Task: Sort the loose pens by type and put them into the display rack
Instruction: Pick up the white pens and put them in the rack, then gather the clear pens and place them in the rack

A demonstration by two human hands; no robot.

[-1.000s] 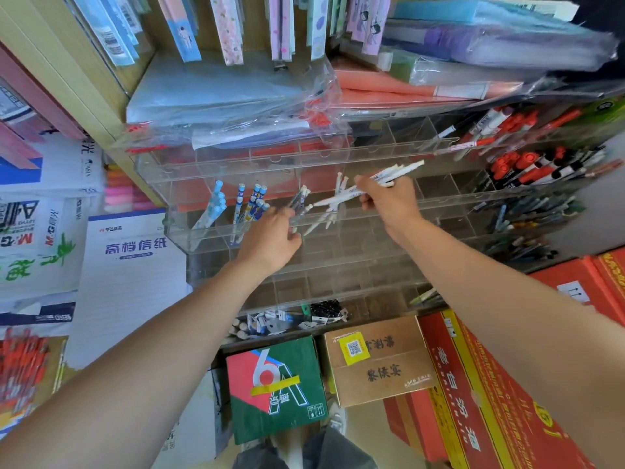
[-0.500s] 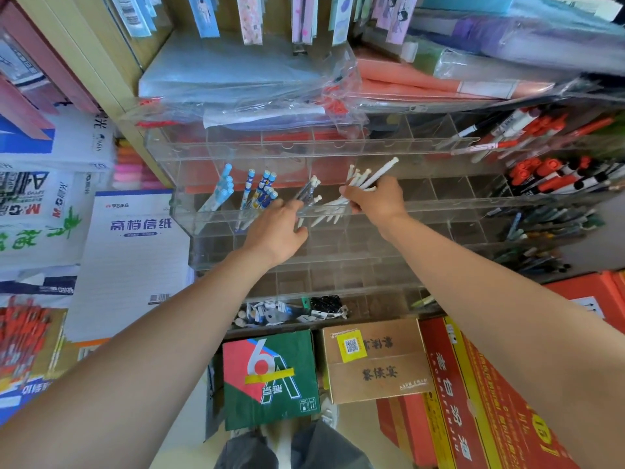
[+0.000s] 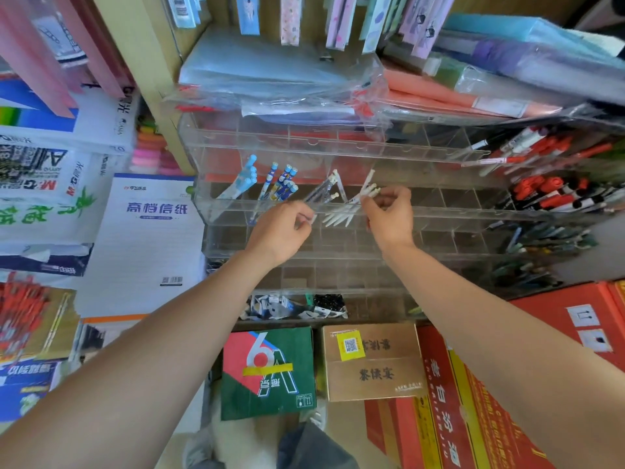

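A clear acrylic display rack (image 3: 439, 211) with several tiers of small compartments stands on the shelf in front of me. A bundle of white pens (image 3: 341, 216) sits in a second-tier compartment, tips down. My right hand (image 3: 389, 218) pinches the upper ends of these white pens. My left hand (image 3: 282, 230) is at the rack's front wall just left of them, fingers curled, pinching a small white pen end. Light blue pens (image 3: 243, 182), blue patterned pens (image 3: 282, 184) and clear pens (image 3: 324, 191) fill compartments to the left.
Red and black markers (image 3: 548, 194) fill the rack's right side. Plastic-wrapped folders (image 3: 280, 79) lie on top of the rack. Paper reams (image 3: 148, 231) stack at the left. Cardboard boxes (image 3: 372, 360) and red cartons (image 3: 473, 418) stand on the floor below.
My right hand has lowered the white pen bundle from held above the rack into the compartment. My left hand stayed at the rack front, shifting slightly right.
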